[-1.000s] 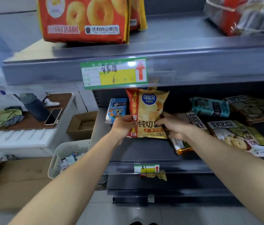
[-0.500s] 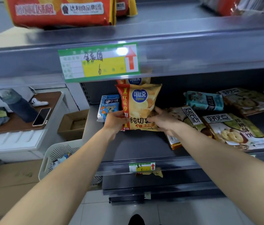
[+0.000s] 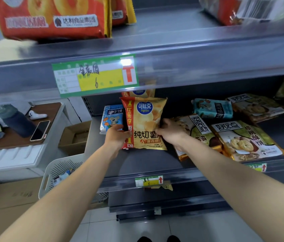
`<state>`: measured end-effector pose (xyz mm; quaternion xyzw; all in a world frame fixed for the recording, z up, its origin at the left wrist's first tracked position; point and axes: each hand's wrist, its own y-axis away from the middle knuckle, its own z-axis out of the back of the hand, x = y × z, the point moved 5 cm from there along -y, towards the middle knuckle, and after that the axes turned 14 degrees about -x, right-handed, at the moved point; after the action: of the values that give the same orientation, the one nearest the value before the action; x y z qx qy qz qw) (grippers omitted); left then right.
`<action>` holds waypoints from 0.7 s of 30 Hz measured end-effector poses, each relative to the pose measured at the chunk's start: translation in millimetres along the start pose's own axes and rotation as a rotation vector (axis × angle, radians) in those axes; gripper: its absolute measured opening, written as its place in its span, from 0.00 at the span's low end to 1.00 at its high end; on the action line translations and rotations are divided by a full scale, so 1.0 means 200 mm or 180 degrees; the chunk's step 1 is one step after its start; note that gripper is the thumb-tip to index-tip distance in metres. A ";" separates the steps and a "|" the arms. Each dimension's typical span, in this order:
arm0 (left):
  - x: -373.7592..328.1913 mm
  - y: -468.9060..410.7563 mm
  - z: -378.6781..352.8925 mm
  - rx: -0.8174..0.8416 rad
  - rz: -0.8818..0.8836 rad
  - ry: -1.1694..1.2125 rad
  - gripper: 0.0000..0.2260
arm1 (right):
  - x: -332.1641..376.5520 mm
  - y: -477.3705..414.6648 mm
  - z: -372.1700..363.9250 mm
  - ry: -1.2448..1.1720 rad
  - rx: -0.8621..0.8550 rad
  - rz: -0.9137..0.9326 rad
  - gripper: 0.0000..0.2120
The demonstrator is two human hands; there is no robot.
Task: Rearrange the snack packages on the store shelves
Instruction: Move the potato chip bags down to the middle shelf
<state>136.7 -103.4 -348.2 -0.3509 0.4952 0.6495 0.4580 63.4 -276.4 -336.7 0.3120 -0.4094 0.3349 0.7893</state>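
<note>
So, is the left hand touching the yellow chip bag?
Touching. The head view shows the left hand curled round the red left edge of the yellow chip bag, with no gap between them.

Rear chip bag (image 3: 144, 92): mostly hidden behind front chip bag (image 3: 145, 119) and shelf lip (image 3: 198, 67). Red pack (image 3: 50, 18): top cut off. Upper-right package (image 3: 228, 11): blurred.

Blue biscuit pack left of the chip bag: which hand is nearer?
Left. The left hand grips the left edge of the chip bag, right beside the blue biscuit pack. The right hand grips the opposite edge, with the bag between.
</note>
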 end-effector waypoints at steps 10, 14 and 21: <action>0.03 0.27 0.02 0.0026 -0.0127 -0.0363 0.19 | -0.05 0.21 0.11 0.0135 0.0354 0.0009 0.30; 0.05 0.32 -0.01 0.0035 0.0091 -0.0232 0.20 | -0.06 0.25 0.10 0.0041 0.0565 -0.0235 0.30; 0.02 0.28 -0.01 -0.0119 -0.0167 0.0268 0.14 | -0.05 0.20 0.08 -0.0823 0.0264 -0.0410 0.23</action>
<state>82.9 -108.7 -334.5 -0.3993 0.4924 0.6311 0.4470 20.7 -267.0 -328.7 0.4104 -0.4726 0.2572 0.7363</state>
